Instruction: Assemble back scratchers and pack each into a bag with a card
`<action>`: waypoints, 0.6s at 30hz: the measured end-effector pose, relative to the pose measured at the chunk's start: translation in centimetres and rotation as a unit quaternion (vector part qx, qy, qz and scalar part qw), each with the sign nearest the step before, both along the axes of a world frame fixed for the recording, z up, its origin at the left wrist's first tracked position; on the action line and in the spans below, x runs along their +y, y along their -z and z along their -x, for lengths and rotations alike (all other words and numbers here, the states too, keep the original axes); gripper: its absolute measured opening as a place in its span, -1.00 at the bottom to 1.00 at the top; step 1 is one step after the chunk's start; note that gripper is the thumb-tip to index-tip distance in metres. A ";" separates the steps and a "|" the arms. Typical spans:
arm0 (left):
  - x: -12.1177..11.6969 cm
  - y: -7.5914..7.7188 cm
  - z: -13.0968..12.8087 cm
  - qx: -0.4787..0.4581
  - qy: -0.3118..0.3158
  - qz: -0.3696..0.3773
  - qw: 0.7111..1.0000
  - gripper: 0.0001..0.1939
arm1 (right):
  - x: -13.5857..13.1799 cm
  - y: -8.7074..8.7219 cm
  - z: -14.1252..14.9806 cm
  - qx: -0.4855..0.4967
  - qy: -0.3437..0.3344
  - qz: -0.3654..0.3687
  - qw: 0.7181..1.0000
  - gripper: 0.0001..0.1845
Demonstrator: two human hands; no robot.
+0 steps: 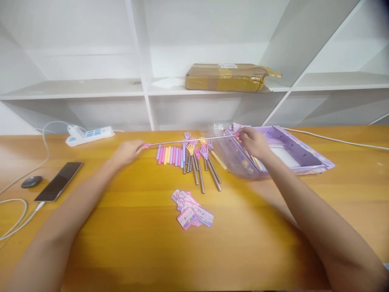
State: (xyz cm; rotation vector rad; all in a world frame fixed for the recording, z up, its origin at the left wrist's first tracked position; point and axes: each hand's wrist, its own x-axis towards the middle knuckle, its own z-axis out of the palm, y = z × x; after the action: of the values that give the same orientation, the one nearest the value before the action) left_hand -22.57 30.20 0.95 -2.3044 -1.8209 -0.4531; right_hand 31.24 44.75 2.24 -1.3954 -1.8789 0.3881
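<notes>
A telescopic back scratcher [194,140] is stretched out level above the table, its thin metal rod spanning the gap between my hands. My left hand [130,151] is closed around the pink end at the left. At the other end, my right hand [251,142] grips a pink part, mostly covered by the fingers. Beneath the rod lie several back scratchers with purple, pink and yellow claw heads [204,152] and metal rods. Left of them is a row of coloured handle tubes [170,155]. Nearer to me is a loose pile of pink and purple cards [191,210].
A purple display box [306,152] and a clear plastic bag [225,150] lie at the right. A power strip [91,135], phone [59,181], mouse [31,181] and white cables are at the left. A taped carton [225,78] rests on the shelf behind.
</notes>
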 end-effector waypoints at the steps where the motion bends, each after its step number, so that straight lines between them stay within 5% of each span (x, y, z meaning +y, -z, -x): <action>1: -0.1 0.4 -1.2 0.003 0.001 -0.003 1.000 -0.40 | -0.8 0.5 1.3 -0.015 -0.029 -0.024 0.999 -0.78; 5: -1.0 2.5 -6.2 0.005 0.016 -0.019 1.000 -0.45 | -4.8 2.6 6.3 -0.054 -0.116 -0.099 0.987 -0.81; 11: -4.0 5.4 -12.1 -0.005 0.063 -0.009 0.998 -0.46 | -11.2 6.1 11.1 -0.065 -0.212 -0.094 0.971 -0.70; 18: -4.6 5.8 -13.5 -0.011 0.129 0.050 0.990 -0.54 | -12.1 8.1 11.9 -0.070 -0.276 -0.023 0.958 -0.71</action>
State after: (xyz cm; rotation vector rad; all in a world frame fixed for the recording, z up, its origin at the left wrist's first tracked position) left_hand -9.05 25.60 -4.87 -2.6267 -1.5944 -0.4328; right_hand 19.34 32.67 -5.82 -0.8638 -2.3708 0.5213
